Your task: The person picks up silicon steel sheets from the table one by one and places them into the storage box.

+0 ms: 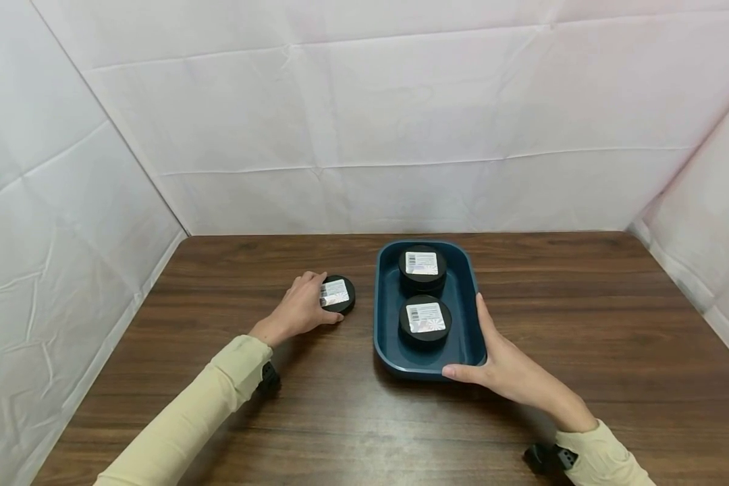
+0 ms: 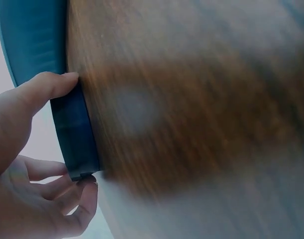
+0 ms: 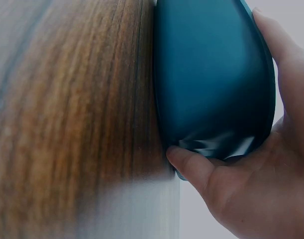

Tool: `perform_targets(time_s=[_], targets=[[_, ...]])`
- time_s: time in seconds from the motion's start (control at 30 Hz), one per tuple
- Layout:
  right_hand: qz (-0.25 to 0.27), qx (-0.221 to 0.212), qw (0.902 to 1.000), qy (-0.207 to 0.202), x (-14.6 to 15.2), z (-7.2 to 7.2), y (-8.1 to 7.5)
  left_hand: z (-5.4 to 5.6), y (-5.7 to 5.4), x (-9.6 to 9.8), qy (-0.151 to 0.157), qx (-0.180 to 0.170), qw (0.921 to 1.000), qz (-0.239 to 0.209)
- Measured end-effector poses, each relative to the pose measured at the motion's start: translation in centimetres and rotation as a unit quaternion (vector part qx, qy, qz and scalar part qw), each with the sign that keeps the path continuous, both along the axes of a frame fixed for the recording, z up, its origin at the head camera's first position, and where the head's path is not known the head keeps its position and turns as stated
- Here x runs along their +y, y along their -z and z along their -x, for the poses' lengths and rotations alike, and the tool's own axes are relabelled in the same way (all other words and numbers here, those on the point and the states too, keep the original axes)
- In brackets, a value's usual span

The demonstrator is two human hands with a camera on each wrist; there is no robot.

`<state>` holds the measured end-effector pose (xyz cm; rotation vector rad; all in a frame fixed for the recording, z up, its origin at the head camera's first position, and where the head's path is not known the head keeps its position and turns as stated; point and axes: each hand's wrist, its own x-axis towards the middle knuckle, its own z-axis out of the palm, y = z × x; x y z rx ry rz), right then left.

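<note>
In the head view, my left hand (image 1: 300,304) holds a flat round black container (image 1: 337,295) with a white barcode label on its lid, on the table left of the tray. The left wrist view shows thumb and fingers on opposite sides of this container (image 2: 74,132). My right hand (image 1: 501,358) grips the near right corner of a dark blue tray (image 1: 381,317). Its thumb lies at the near rim and its fingers run along the right side. Inside the tray, a black round container (image 1: 422,263) at the back sits on another, and one more labelled container (image 1: 425,320) is nearer.
The brown wood-grain table (image 1: 583,304) carries the tray near its middle. White cloth (image 1: 401,101) hangs behind and at both sides. A small black device (image 1: 270,378) is at the left wrist, another (image 1: 549,459) at the right.
</note>
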<state>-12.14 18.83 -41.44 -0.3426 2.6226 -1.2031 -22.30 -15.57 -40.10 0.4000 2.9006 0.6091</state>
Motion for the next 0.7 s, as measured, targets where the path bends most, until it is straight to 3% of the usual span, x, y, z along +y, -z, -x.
perform_targets(time_s=[0.33,0.7], targets=[[0.004,-0.002,1.0,-0.005,-0.04,-0.08,0.1,-0.24,0.36,0.06,-0.011,0.016,0.9998,-0.007],[0.001,-0.003,1.0,-0.005,0.0,-0.19,-0.39,-0.78,-0.09,0.3,-0.01,0.032,0.9992,-0.019]])
